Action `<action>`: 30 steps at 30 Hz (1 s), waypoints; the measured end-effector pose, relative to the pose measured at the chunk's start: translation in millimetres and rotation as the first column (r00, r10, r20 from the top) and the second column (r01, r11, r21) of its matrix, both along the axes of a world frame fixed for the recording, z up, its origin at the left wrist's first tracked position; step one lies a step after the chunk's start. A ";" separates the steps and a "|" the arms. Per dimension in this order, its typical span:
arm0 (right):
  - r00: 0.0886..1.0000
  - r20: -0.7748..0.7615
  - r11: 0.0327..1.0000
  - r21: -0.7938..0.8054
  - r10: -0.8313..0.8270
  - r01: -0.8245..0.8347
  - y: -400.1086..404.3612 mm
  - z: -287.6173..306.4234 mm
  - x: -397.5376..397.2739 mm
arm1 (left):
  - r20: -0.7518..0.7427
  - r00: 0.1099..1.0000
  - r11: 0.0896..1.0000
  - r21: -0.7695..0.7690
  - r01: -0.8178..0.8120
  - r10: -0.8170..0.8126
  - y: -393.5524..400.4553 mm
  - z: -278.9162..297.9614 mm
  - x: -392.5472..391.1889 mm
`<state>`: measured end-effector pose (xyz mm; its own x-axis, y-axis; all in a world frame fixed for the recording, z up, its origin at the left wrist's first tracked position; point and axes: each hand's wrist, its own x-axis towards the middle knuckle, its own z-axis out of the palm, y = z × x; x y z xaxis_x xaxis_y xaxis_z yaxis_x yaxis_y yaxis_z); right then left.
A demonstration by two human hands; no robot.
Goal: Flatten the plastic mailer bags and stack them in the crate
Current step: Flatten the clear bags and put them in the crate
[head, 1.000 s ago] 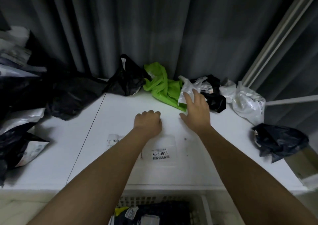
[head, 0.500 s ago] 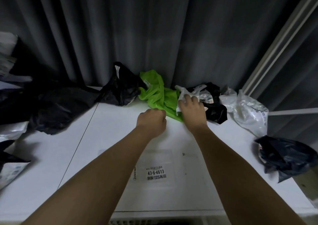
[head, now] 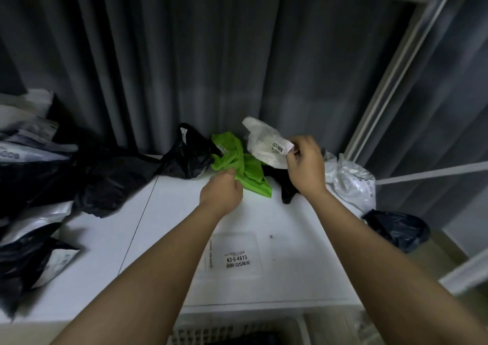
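My right hand [head: 306, 167] holds a crumpled white mailer bag [head: 264, 144] lifted above the back of the white table [head: 163, 233], pinching its labelled edge. My left hand [head: 221, 191] sits at the near edge of a bright green bag [head: 245, 167], fingers curled against it; whether it grips the bag I cannot tell. A black bag [head: 190, 154] lies left of the green one, and another black bag [head: 286, 189] lies under my right hand. The white slatted crate [head: 237, 329] stands below the table's front edge with dark bags inside.
A heap of black and white bags [head: 52, 186] covers the table's left side. A white bag [head: 351, 183] and a dark bag [head: 398, 228] lie at the right edge. A flat clear mailer with a printed label [head: 235, 255] lies mid-table. Grey curtains hang behind.
My right hand has raised the white bag off the pile. My left hand has moved forward to the green bag. The view has tilted upward.
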<state>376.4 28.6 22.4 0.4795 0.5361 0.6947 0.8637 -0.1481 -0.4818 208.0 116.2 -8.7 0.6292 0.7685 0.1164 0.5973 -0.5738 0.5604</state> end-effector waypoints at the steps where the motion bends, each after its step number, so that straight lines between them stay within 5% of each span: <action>1: 0.986 -0.157 0.999 0.021 0.050 -0.047 -5.3 4.9 -9.2 | 0.045 0.999 1.000 -0.014 -0.012 0.013 -3.0 3.0 -6.6; 5: 0.763 -0.607 0.973 0.094 0.222 -0.209 -31.7 16.9 -52.8 | 0.148 0.985 0.993 -0.090 -0.075 0.088 -18.0 15.1 -47.7; 13: 0.472 -0.844 0.936 0.095 0.256 -0.339 -68.8 12.2 -118.4 | 0.337 0.918 0.913 -0.403 -0.059 0.208 -40.3 32.7 -117.8; 18: 0.380 -0.889 0.924 0.110 0.257 -0.367 -72.9 -5.3 -147.4 | 0.387 0.908 0.815 -0.571 0.097 0.163 -57.0 25.2 -150.2; 22: 0.357 -0.906 0.936 0.100 0.226 -0.338 -67.7 -20.7 -160.9 | 0.323 0.943 0.820 -0.560 0.117 0.086 -59.5 11.6 -165.0; 30: 0.345 -0.933 0.963 0.009 0.106 -0.271 -51.3 -58.1 -170.2 | 0.310 0.932 0.774 -0.631 0.054 0.187 -48.4 -21.5 -164.2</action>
<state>206.2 -22.7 -35.7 0.6445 0.7403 -0.1914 -0.0946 -0.1711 -0.9807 43.8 67.9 -30.2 0.5865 0.7829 -0.2076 0.3252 0.0072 0.9456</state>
